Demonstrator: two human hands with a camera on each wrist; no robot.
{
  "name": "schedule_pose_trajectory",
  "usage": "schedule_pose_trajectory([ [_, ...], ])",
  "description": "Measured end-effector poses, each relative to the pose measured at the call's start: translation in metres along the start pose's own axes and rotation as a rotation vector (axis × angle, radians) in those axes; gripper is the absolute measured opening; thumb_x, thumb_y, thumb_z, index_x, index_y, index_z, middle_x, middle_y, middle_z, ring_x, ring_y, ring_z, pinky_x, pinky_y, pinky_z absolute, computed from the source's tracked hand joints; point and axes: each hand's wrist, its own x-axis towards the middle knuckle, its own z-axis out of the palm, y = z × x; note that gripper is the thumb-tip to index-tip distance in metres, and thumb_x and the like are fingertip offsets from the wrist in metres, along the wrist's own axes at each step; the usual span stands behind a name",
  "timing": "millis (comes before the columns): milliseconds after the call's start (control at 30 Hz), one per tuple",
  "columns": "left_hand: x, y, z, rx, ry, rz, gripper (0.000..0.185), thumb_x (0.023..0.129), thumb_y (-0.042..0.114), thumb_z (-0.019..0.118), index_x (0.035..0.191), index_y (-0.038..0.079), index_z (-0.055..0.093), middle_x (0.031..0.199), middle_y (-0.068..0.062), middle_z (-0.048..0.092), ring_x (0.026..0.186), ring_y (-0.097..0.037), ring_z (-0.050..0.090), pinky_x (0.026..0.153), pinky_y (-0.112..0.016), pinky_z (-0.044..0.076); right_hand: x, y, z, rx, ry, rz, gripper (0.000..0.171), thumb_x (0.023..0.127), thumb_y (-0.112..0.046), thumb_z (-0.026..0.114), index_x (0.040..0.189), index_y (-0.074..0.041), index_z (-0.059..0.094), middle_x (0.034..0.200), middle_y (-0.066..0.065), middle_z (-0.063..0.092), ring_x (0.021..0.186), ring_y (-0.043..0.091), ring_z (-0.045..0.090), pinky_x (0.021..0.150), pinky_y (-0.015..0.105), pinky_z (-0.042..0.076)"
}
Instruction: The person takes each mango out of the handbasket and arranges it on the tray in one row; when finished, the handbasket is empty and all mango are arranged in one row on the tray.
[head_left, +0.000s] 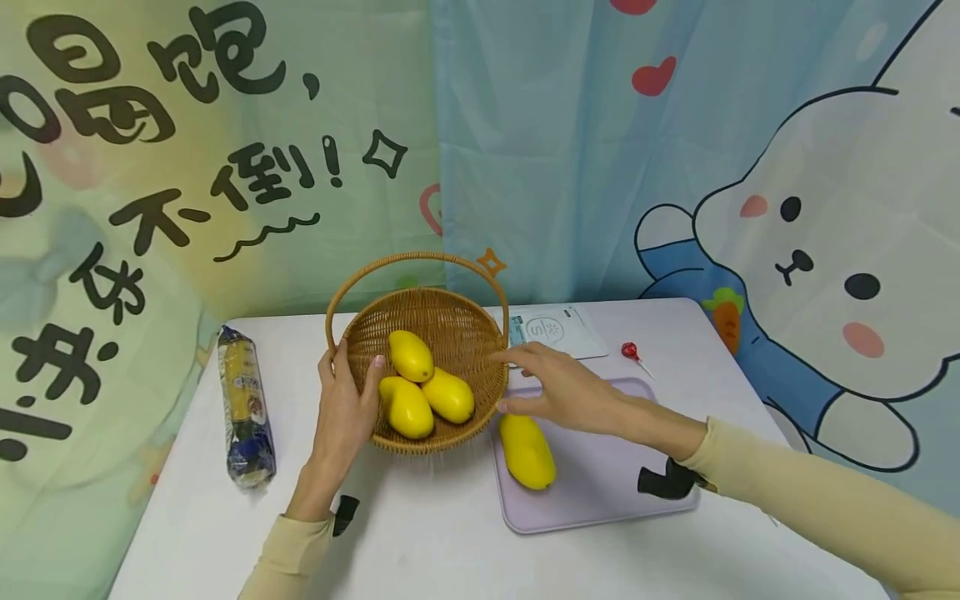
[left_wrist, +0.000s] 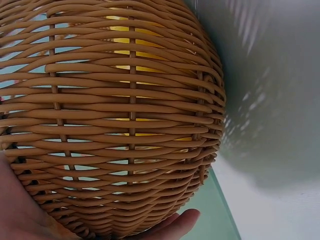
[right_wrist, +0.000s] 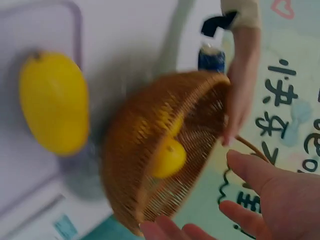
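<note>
A brown wicker basket (head_left: 468, 333) with an arched handle is tilted, its opening toward me. Three yellow mangoes (head_left: 408, 408) lie inside it. My left hand (head_left: 343, 410) grips the basket's left side, with the thumb over the rim; the left wrist view shows the woven outside of the basket (left_wrist: 125, 100) close up. At the right rim is my right hand (head_left: 566, 390), fingers spread and loosely bent; whether the fingertips touch the wicker I cannot tell. Below that hand, another mango (head_left: 527, 450) rests on a pale purple tray (head_left: 600, 492).
A long packaged item in blue and yellow wrapping (head_left: 246, 408) lies at the table's left. Behind the tray are a white and teal packet (head_left: 558, 329) and a red lollipop (head_left: 630, 351). A printed curtain (head_left: 517, 167) hangs behind the white table (head_left: 427, 542).
</note>
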Motion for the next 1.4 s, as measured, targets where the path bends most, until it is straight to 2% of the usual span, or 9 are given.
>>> schedule_pose_trajectory([
  [167,0.001,0.0,0.0,0.005,0.001,0.005,0.087,0.103,0.062,0.04,0.164,0.008,0.011,0.165,-0.025,0.012,0.142,-0.048,0.039,0.115,-0.061,0.036,0.03,-0.014,-0.027,0.002,-0.001,-0.101,0.06,0.095,-0.036,0.072,0.149,-0.016,0.052,0.146,0.006,0.056,0.11,0.021,0.059,0.089,0.039,0.054],
  [300,0.0,0.0,0.0,0.01,0.0,0.007,0.087,0.103,0.062,0.04,0.164,0.008,0.011,0.164,-0.026,0.013,0.142,-0.048,0.039,0.114,-0.061,0.037,0.053,-0.024,-0.04,0.005,-0.043,-0.125,0.057,0.097,-0.036,0.071,0.147,-0.015,0.053,0.143,0.006,0.058,0.106,0.023,0.056,0.085,0.038,0.05],
  [433,0.0,0.0,0.0,0.01,0.0,0.007,0.087,0.103,0.062,0.041,0.164,0.007,0.012,0.164,-0.026,0.013,0.142,-0.048,0.039,0.114,-0.062,0.037,0.073,-0.033,-0.044,-0.016,-0.091,-0.122,0.057,0.097,-0.038,0.07,0.147,-0.015,0.054,0.146,0.007,0.057,0.121,0.026,0.058,0.097,0.043,0.051],
  [600,0.0,0.0,0.0,0.021,-0.002,0.012,0.087,0.103,0.062,0.04,0.163,0.006,0.011,0.164,-0.026,0.012,0.141,-0.049,0.04,0.113,-0.062,0.038,0.098,-0.042,-0.041,-0.031,-0.159,-0.126,0.059,0.097,-0.04,0.068,0.149,-0.016,0.051,0.151,0.007,0.053,0.139,0.027,0.049,0.112,0.046,0.045],
  [867,0.001,0.001,-0.002,0.021,0.0,0.017,0.087,0.103,0.062,0.039,0.163,0.007,0.011,0.165,-0.026,0.011,0.142,-0.049,0.039,0.114,-0.062,0.037,0.132,-0.058,-0.037,-0.067,-0.246,-0.139,0.059,0.099,-0.038,0.066,0.15,-0.013,0.049,0.152,0.007,0.052,0.142,0.027,0.047,0.115,0.043,0.042],
  [1200,0.001,0.001,-0.002,0.017,-0.003,0.017,0.087,0.103,0.062,0.04,0.163,0.006,0.011,0.164,-0.027,0.011,0.14,-0.051,0.041,0.112,-0.063,0.038,0.169,-0.058,-0.018,-0.14,-0.312,-0.096,0.065,0.098,-0.04,0.067,0.153,-0.011,0.046,0.156,0.007,0.048,0.147,0.027,0.041,0.119,0.042,0.037],
  [1400,0.0,0.001,-0.001,0.008,-0.009,0.012,0.087,0.103,0.062,0.04,0.163,0.006,0.011,0.165,-0.027,0.01,0.139,-0.051,0.041,0.112,-0.063,0.039,0.183,-0.054,-0.002,-0.162,-0.363,-0.046,0.065,0.1,-0.037,0.065,0.156,-0.015,0.042,0.162,0.007,0.039,0.151,0.028,0.033,0.12,0.044,0.035],
])
